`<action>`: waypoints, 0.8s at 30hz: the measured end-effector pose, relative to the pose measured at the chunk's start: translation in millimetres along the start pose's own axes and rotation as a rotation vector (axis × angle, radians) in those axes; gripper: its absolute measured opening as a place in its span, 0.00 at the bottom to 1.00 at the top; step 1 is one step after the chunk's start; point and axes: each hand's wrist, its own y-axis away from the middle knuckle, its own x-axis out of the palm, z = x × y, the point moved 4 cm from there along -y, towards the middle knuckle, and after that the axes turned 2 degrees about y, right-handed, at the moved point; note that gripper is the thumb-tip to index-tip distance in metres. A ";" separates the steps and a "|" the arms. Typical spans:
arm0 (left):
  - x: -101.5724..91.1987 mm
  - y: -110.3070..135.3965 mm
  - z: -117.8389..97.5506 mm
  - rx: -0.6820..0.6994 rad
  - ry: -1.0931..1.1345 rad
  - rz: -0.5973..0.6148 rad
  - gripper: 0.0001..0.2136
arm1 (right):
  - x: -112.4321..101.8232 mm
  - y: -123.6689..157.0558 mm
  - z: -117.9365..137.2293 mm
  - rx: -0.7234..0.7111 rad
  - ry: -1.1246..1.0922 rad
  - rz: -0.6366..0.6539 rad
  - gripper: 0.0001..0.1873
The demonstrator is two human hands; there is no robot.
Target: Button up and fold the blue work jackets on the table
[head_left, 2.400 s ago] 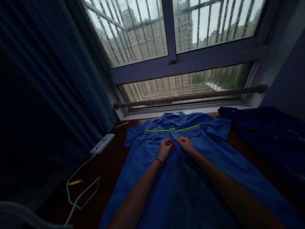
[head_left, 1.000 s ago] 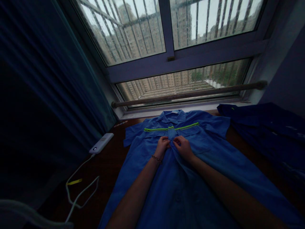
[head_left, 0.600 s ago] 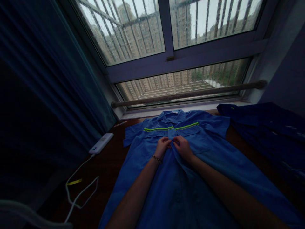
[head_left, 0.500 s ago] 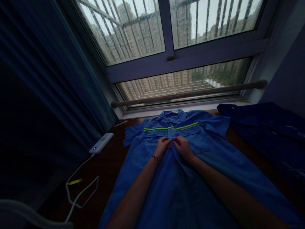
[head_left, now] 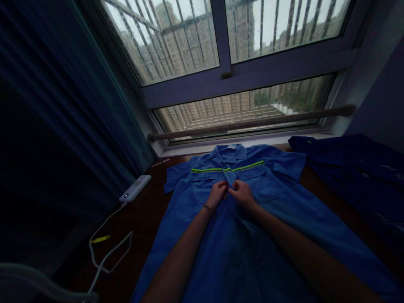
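Observation:
A blue short-sleeved work shirt (head_left: 277, 210) with a neon-green chest stripe lies flat, front up, on a dark wooden surface, its collar toward the window. My left hand (head_left: 217, 192), with a bead bracelet on the wrist, and my right hand (head_left: 243, 194) meet at the shirt's front placket just below the stripe. Both hands have their fingers curled and pinch the placket fabric. Whatever lies between the fingertips is too small to make out.
A white power bank (head_left: 135, 188) with a white cable (head_left: 109, 248) lies left of the shirt. A dark blue garment (head_left: 353, 168) is piled at the right. A dark curtain (head_left: 63, 126) hangs on the left, and a barred window with a rail (head_left: 252, 124) stands behind.
Both hands have stayed at the placket, with only small finger movements. The view has shifted slightly.

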 end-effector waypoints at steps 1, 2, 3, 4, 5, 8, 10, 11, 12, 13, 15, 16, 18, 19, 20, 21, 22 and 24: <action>1.5 1.1 -0.9 0.008 -0.039 0.018 0.09 | -2.4 -2.0 -4.2 0.075 -0.097 -0.035 0.10; 2.6 1.9 -1.5 0.019 -0.074 0.025 0.10 | -4.9 -3.7 -8.3 0.145 -0.214 -0.071 0.11; 3.4 2.3 -1.7 0.028 -0.097 0.021 0.11 | -7.0 -5.0 -11.9 0.201 -0.338 -0.098 0.12; 3.6 2.3 -1.5 0.034 -0.104 0.006 0.11 | -8.3 -6.0 -14.6 0.239 -0.455 -0.111 0.13; 3.5 1.8 -1.0 0.036 -0.101 -0.013 0.11 | -8.8 -6.9 -16.2 0.260 -0.551 -0.105 0.14; 2.6 -0.5 1.5 0.029 -0.021 -0.060 0.08 | -7.9 -7.5 -15.9 0.239 -0.650 -0.040 0.17; 1.7 -1.2 2.1 0.027 0.037 -0.067 0.07 | -7.3 -6.4 -12.2 0.160 -0.588 -0.008 0.15; 1.5 -0.8 2.0 0.024 0.071 -0.061 0.07 | -7.1 -5.5 -9.5 0.106 -0.532 0.006 0.14; 1.2 -0.1 1.6 0.019 0.110 -0.052 0.07 | -6.8 -4.3 -6.6 0.052 -0.467 0.019 0.13; 1.1 1.1 0.9 0.010 0.151 -0.043 0.08 | -6.6 -3.0 -3.9 0.004 -0.400 0.030 0.13; 0.8 3.9 -0.9 -0.010 0.231 -0.031 0.10 | -6.4 -0.3 0.4 -0.066 -0.289 0.038 0.11; 0.8 5.3 -2.0 -0.018 0.255 -0.027 0.10 | -6.8 0.9 1.8 -0.086 -0.252 0.031 0.11; 0.8 7.6 -4.4 -0.028 0.262 -0.022 0.11 | -7.9 2.6 3.7 -0.111 -0.211 0.009 0.10; 1.0 8.5 -5.4 -0.029 0.258 -0.014 0.11 | -8.5 3.2 4.4 -0.119 -0.196 -0.002 0.09; 1.1 9.1 -6.3 -0.030 0.251 -0.006 0.11 | -8.9 3.6 5.0 -0.125 -0.181 -0.010 0.10; 1.0 9.6 -6.9 -0.031 0.244 0.000 0.11 | -9.0 3.9 5.6 -0.132 -0.167 -0.011 0.10; 0.7 9.8 -7.3 -0.032 0.236 0.001 0.11 | -8.9 4.1 6.3 -0.141 -0.153 -0.009 0.10; -0.5 9.9 -7.4 -0.039 0.220 -0.005 0.11 | -8.4 4.6 7.6 -0.164 -0.126 -0.006 0.10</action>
